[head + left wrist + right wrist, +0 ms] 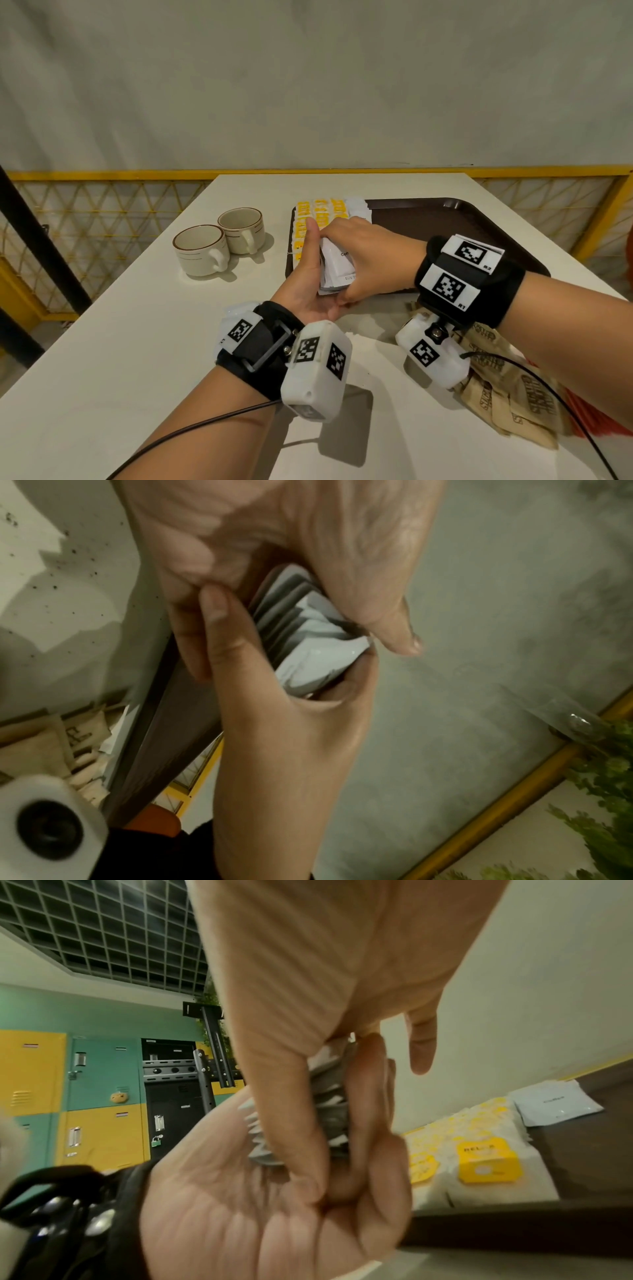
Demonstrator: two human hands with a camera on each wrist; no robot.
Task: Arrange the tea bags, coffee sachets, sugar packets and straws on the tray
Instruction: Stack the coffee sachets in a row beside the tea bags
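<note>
Both hands meet over the near left corner of the brown tray point(479, 219), sharing one stack of white coffee sachets point(337, 265). The left hand point(308, 274) cradles the stack from below and from the left, palm up, thumb upright along its left side and fingers curled under it, so its grip is closed around the stack. The right hand point(370, 257) comes over the top, thumb at the near end and fingers bent over the far edge, its grip also clenched on the sachets; the little finger sticks out free in the right wrist view. From the left wrist view the sachets stand on edge, fanned slightly between the two palms.

On the tray's left end lie rows of yellow-labelled tea bags point(310, 219), with a few white sachets point(358, 207) just beside them. Brown sugar packets point(507, 387) lie heaped on the white desk point(137, 342) under the right forearm. Two cups point(219, 245) stand left of the tray.
</note>
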